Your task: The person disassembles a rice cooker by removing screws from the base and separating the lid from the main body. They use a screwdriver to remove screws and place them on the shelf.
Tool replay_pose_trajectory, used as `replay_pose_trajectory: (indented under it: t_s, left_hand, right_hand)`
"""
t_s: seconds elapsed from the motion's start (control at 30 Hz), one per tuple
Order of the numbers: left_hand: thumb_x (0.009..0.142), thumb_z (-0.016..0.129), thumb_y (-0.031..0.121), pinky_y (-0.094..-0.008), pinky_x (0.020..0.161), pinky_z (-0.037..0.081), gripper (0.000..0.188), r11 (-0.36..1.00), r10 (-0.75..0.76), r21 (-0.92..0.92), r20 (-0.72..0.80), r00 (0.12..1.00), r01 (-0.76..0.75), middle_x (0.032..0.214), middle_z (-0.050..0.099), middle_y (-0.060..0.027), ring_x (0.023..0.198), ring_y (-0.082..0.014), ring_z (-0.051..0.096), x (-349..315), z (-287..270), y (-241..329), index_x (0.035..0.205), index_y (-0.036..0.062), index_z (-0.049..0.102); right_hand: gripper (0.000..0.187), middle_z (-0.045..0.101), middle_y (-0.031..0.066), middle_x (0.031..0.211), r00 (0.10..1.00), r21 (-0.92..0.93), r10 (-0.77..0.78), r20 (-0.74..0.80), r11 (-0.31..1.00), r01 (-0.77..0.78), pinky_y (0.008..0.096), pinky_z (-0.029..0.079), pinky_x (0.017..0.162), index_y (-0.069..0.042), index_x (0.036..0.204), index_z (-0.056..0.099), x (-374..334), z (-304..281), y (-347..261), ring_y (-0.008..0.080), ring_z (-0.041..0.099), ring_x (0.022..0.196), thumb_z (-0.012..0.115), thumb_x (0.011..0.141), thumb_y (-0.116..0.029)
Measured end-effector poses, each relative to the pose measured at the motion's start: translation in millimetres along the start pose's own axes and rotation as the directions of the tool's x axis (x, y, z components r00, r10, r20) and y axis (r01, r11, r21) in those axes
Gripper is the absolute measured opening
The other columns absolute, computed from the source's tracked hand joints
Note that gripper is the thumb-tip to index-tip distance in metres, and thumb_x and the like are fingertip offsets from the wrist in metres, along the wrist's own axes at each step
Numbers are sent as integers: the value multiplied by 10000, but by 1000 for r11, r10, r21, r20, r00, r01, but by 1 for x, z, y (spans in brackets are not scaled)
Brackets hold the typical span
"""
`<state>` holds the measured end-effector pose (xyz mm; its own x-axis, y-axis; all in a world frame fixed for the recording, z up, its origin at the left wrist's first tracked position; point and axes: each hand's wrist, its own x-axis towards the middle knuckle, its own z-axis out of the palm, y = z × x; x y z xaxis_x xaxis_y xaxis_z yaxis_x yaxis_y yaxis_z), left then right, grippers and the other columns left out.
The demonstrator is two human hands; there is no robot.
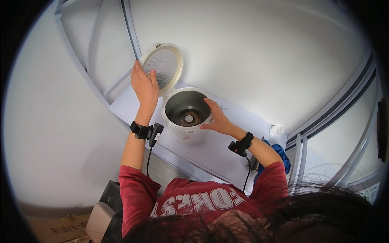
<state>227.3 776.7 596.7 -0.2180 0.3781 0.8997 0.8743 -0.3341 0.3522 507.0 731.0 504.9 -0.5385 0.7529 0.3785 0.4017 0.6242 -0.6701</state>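
Nearest is the wearer's red shirt [174, 202], its sleeves ending around the elbows, with a black strap [141, 130] on the left wrist and another black strap [244, 142] on the right, each carrying a small black device with a cable. Beyond them a white rice cooker [185, 137] stands upright on the pale surface [219, 154], between the two forearms, its grey interior showing a brownish bottom and a round pale disc [189, 118] in the middle. The right grip [219, 119] is just at the cooker's right side, thumb by the near rim and fingertips by the far-right rim; I cannot tell whether it grasps the rim or only rests there. To its right lie a crumpled white tissue [276, 130] and a blue cloth [287, 160]. The left grip [145, 89] is released, fingers extended upward and thumb apart, in front of the left edge of the raised lid [172, 60]; contact is unclear. The lid leans up behind the cooker's left side, before the white wall [243, 48]
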Motion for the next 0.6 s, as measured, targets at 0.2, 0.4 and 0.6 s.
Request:
replay_pose_trajectory:
  t_s: [0.2, 0.4, 0.6]
  left_hand:
    - [810, 700, 202, -400, 764, 430, 402, 977, 211, -72, 168, 963, -202, 988, 556, -142, 855, -305, 536, -13, -5, 29, 1157, 18, 613]
    - [766, 717, 216, -410, 882, 398, 363, 925, 378, -86, 279, 883, -369, 1234, 544, -139, 1076, -310, 525, -66, -3, 41, 1079, 56, 627]
    - [775, 705, 207, -428, 1004, 385, 376, 912, 395, -58, 401, 827, -407, 1299, 532, -90, 1152, -251, 519, -105, 3, 12, 1107, 68, 597]
  right_hand:
    - [1206, -11, 250, 1525, 975, -28, -24, -219, 999, 19, 470, 236, 1132, -86, 1502, 49, 8, 24, 4, 435, 104, 1408, 861, 635, -294]
    - [1245, -76, 266, 1520, 894, -145, -133, -427, 986, 77, 524, 220, 1122, -57, 1495, 17, 20, 39, 17, 472, 38, 1406, 869, 614, -277]
    - [1081, 15, 239, 1533, 911, -427, -256, -322, 899, 101, 605, 184, 1097, -97, 1482, 212, 29, 30, 16, 477, 37, 1404, 850, 638, -319]
